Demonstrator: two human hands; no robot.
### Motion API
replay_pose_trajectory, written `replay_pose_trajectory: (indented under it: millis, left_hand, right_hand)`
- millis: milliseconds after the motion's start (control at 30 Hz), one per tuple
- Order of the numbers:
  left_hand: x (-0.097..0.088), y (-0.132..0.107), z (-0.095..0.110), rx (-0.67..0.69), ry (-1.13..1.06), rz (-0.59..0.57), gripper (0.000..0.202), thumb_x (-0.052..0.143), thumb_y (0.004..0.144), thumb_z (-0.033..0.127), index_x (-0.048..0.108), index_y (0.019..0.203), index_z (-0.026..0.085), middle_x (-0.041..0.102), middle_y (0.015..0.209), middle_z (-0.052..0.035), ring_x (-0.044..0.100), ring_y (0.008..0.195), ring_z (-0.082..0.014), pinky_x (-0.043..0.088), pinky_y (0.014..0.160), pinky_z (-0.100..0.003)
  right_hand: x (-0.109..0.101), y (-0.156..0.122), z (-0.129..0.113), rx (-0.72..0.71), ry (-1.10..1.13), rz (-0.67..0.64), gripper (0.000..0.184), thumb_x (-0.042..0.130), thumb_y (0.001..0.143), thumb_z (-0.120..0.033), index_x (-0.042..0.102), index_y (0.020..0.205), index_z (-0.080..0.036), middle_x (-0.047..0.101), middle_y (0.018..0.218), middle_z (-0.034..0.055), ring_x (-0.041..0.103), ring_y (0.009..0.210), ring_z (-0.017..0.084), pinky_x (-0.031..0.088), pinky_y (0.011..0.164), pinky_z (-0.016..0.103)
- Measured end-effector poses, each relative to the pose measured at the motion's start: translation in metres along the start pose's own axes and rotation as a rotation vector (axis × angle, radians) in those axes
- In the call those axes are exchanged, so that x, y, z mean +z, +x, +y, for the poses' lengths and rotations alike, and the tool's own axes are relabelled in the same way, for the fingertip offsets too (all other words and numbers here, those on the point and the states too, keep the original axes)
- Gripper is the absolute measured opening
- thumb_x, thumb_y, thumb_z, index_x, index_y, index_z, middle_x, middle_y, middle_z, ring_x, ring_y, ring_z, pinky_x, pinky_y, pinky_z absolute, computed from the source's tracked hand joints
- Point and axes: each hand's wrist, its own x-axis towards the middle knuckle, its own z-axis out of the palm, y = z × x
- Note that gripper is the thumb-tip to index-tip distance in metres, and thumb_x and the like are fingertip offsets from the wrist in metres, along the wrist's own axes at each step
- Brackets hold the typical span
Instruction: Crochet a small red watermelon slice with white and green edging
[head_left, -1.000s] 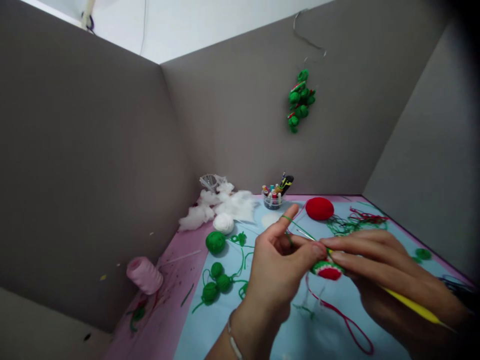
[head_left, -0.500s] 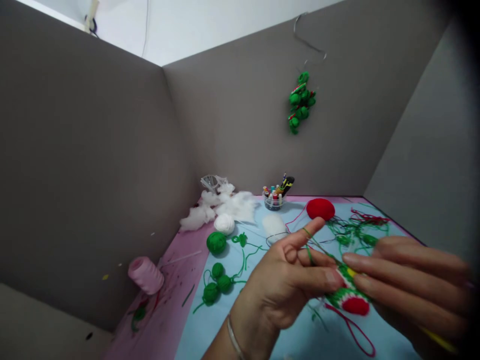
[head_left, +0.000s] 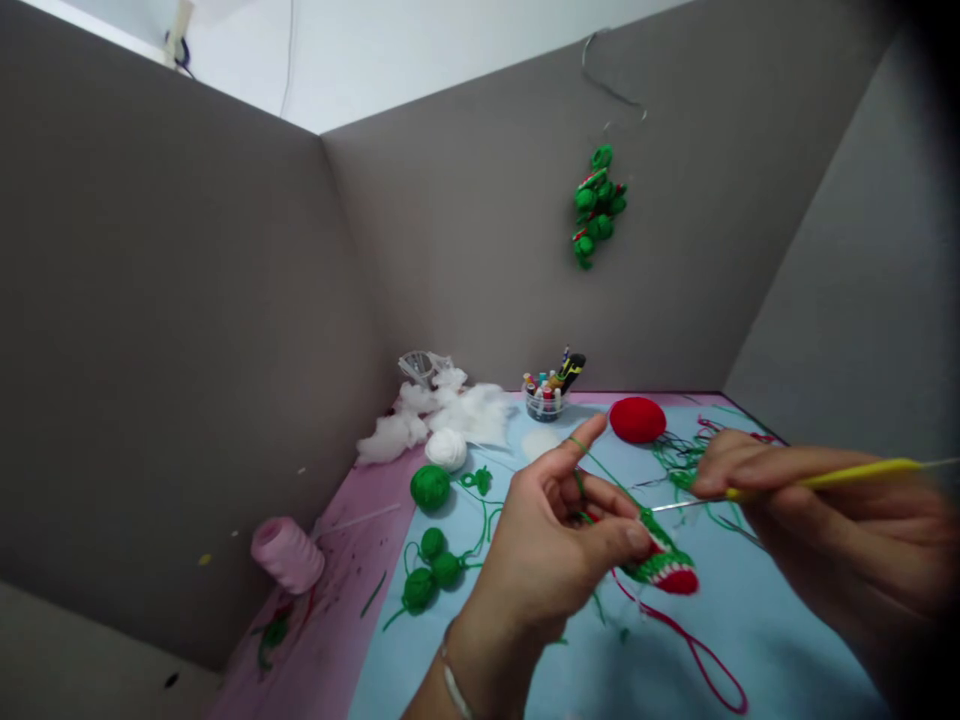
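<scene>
My left hand pinches a small crocheted piece in green, white and red, thumb on top. Green yarn runs over its raised index finger. My right hand grips a crochet hook with a yellow handle, held nearly level. The hook's metal tip points left and sits at the edge of the piece. A red yarn tail trails from the piece across the light blue mat.
On the mat lie a red yarn ball, green yarn balls, a white ball, stuffing and tangled threads. A cup of tools stands at the back, a pink spool at left. Green crocheted pieces hang on the grey wall.
My right hand has swung the hook from pointing down-right to nearly level, drawn back right of the piece. My left hand keeps its pinch on the piece.
</scene>
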Motion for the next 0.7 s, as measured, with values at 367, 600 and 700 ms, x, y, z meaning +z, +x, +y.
replay_pose_trajectory:
  millis: [367,600,700]
  left_hand:
    - [0.005,0.002,-0.014,0.038,0.155,0.072,0.083,0.087,0.056,0.014,0.063,0.135,0.017,0.06,0.07,0.0048,0.05,0.06,-0.0059,0.042,0.059,-0.021]
    - [0.01,0.004,-0.015,0.087,0.099,0.201,0.065,0.079,0.06,0.003,0.069,0.123,0.014,0.063,0.077,0.0024,0.056,0.068,-0.0078,0.048,0.066,-0.022]
    - [0.01,0.003,-0.011,0.081,0.071,0.22,0.054,0.074,0.065,0.001,0.07,0.118,0.011,0.065,0.073,0.0019,0.058,0.066,-0.0077,0.049,0.066,-0.022]
  right_hand:
    - [0.035,-0.013,-0.003,0.442,0.217,0.02,0.025,0.085,0.064,-0.055,0.08,0.072,-0.032,0.077,0.07,0.0042,0.071,0.06,0.02,0.062,0.056,0.03]
    - [0.033,-0.011,0.006,0.201,0.19,0.11,0.016,0.083,0.072,-0.046,0.08,0.079,-0.031,0.081,0.076,0.0026,0.074,0.063,0.017,0.062,0.058,0.024]
    - [0.029,-0.004,0.007,0.228,0.206,0.087,0.018,0.081,0.074,-0.046,0.078,0.078,-0.029,0.079,0.074,0.0035,0.073,0.065,0.018,0.061,0.057,0.024]
